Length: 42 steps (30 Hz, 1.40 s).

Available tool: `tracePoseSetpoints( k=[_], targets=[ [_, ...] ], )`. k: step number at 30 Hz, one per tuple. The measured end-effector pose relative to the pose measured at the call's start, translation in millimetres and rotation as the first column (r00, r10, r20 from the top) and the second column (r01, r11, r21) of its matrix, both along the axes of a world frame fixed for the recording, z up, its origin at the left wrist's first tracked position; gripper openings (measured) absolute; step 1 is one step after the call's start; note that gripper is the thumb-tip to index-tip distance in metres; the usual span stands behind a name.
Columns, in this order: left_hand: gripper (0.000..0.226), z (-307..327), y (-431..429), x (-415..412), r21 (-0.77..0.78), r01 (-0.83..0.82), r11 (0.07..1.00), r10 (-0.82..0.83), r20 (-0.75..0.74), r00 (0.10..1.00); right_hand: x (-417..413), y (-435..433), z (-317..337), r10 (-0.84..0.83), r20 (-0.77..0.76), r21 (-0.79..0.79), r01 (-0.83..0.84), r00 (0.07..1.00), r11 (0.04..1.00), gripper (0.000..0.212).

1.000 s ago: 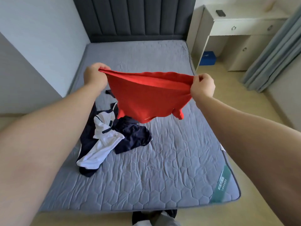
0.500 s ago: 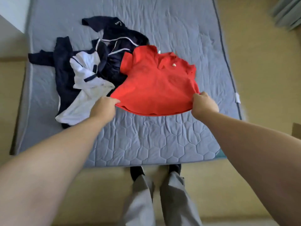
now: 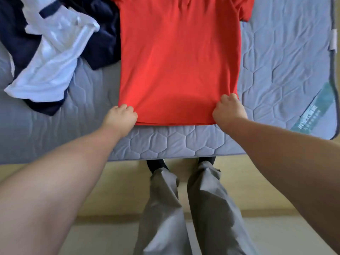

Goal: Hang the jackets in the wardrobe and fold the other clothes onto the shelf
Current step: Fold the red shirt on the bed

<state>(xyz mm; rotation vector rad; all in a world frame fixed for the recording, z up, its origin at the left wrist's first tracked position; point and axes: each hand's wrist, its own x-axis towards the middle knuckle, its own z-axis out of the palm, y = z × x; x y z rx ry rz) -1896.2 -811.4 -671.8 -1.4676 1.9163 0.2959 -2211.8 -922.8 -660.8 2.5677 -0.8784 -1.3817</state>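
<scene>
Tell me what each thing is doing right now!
red shirt: spread flat, not folded yet.
left hand: pinches the shirt's left hem corner.
right hand: pinches the shirt's right hem corner.
navy and white clothes: crumpled heap, unfolded.
bed cover: wrinkled, under the clothes.

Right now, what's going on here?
A person stands at the edge of a grey mattress with a red shirt spread flat on it. The left hand grips the shirt's hem at one bottom corner and the right hand grips the other. No fold has been made yet. A heap of navy and white clothes lies on the mattress on the left-hand side of the shirt, touching its edge.
</scene>
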Motion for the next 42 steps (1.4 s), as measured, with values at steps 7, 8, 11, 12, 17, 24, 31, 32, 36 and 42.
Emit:
tracePoseSetpoints(
  k=[7,8,11,12,17,24,31,32,36,42],
  targets=[
    [0.036,-20.6,21.5,-14.4,0.139,-0.053,0.989,0.046,0.053,0.998,-9.1,28.1,-28.4,-0.200,-0.157,0.155,0.224,0.967,0.962,0.037],
    [0.037,-21.7,27.8,-17.6,0.163,-0.060,0.985,0.053,0.048,0.997,-10.9,32.3,-30.3,-0.259,-0.195,0.173,0.293,0.946,0.940,0.038],
    [0.038,-21.8,47.0,-25.8,0.206,-0.115,0.972,0.106,0.052,0.993,-19.2,46.4,-34.0,-0.391,-0.265,0.177,0.443,0.882,0.879,0.045],
    [0.038,-22.1,52.3,-27.4,0.213,-0.124,0.969,0.115,0.052,0.992,-23.3,51.0,-35.3,-0.428,-0.251,0.176,0.476,0.868,0.862,0.047],
    [0.036,-24.5,74.4,-34.6,0.250,-0.139,0.958,0.128,0.061,0.990,-51.7,74.9,-40.2,-0.672,0.069,0.189,0.651,0.738,0.735,0.040],
    [0.036,-31.1,105.7,-35.6,0.314,-0.191,0.930,0.167,0.102,0.981,-103.9,114.1,-44.6,-0.603,0.206,0.228,0.561,0.771,0.796,0.028],
    [0.040,-36.5,126.2,-45.0,0.309,-0.221,0.925,0.200,0.098,0.975,-99.5,135.7,-60.2,-0.752,0.139,0.294,0.698,0.644,0.652,0.030],
    [0.041,-37.3,125.1,-47.0,0.325,-0.238,0.915,0.216,0.102,0.971,-96.7,135.6,-61.8,-0.790,0.129,0.303,0.735,0.600,0.607,0.030],
    [0.043,-33.8,109.1,-62.5,0.382,-0.355,0.853,0.314,0.167,0.934,-88.1,129.7,-64.2,-0.900,0.178,0.276,0.858,0.397,0.433,0.027],
    [0.031,-15.7,41.0,-118.9,0.380,-0.326,0.866,0.301,0.126,0.945,-93.5,111.3,-58.7,-0.936,0.334,0.165,0.971,0.109,0.172,0.027]
  ],
)
